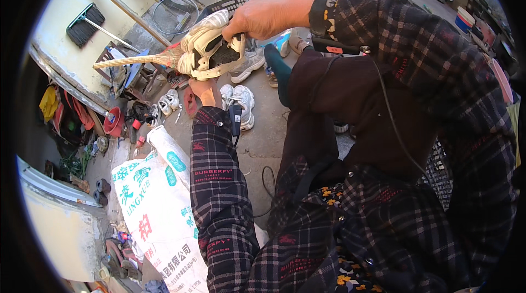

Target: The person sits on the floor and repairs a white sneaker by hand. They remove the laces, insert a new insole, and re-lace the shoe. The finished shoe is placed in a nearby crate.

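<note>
Obs.: person seated outdoors, both hands on one item. Shoe (200,46), cream w/ dark inner, is held up off the ground in front of the body, btwn the two hands.

R hand (260,18): thumb and fingers clamped on the shoe's upper right edge, next to the dark mouth; forearm comes in from the right. L hand (205,91): under the shoe, touching its lower edge; fingertips are hidden behind it, so cannot tell if they close on it or only prop it.

Key relation: shoe lies left of and slightly below the R hand, directly above the L hand. Neither hand is clearly nearer; both are in contact, on opposite edges. Mouth faces approx. toward the R wrist side. Long axis poorly read: it seems to slant from upper right to lower left, though the outline is muddled and a second shoe may be pressed in behind.

Surroundings: broom (129,61), straw end just behind the shoe, handle pointing left. White pair (244,108) on the ground, near the L wrist, right side. Grey shoe (249,67) on the ground below the R hand, near the foot (278,74) in a green sock. Crate (234,1) beyond the R hand. Sack (156,205), white w/ print, left of the L sleeve. Red bucket (114,122) farther left, well apart from both hands.
</note>
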`<action>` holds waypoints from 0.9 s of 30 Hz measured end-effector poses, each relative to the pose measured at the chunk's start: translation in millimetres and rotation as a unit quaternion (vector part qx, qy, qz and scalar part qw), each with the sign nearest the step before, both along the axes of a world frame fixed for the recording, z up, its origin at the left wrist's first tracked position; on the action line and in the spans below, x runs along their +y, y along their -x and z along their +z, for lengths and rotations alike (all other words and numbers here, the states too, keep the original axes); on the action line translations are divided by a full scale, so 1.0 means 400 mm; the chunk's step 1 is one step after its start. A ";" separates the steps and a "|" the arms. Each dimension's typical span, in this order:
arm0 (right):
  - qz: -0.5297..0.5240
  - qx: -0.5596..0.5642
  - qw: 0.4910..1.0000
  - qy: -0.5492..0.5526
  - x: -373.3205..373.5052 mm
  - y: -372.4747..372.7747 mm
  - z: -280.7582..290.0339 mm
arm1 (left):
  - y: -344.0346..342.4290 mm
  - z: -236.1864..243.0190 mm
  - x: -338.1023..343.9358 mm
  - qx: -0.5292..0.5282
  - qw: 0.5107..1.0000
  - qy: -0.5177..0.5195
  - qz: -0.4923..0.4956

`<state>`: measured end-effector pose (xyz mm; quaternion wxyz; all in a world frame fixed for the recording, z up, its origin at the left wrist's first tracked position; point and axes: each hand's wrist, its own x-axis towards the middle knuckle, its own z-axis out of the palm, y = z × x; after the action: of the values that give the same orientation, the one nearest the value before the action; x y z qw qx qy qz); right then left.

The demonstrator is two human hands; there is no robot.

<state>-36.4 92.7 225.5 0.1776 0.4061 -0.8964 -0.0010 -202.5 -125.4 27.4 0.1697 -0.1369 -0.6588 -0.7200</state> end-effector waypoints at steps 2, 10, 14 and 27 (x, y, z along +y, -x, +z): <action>-0.037 0.017 0.998 -0.043 0.027 0.010 -0.018 | 0.034 -0.063 0.042 0.084 0.981 0.144 0.100; -0.107 0.004 0.992 -0.062 0.119 0.049 -0.090 | 0.015 -0.193 0.236 -0.110 0.972 -0.199 -0.050; -0.159 0.039 0.986 0.017 0.125 0.083 -0.089 | 0.092 -0.161 0.232 0.004 0.999 0.027 -0.036; -0.203 -0.114 0.969 -0.079 0.140 0.031 -0.154 | -0.006 -0.294 0.349 -0.132 0.980 -0.068 -0.135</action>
<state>-48.7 148.7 164.0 0.0378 0.2262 -0.9714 -0.0618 -200.2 14.2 -90.1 -0.0086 -0.1163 -0.6007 -0.7909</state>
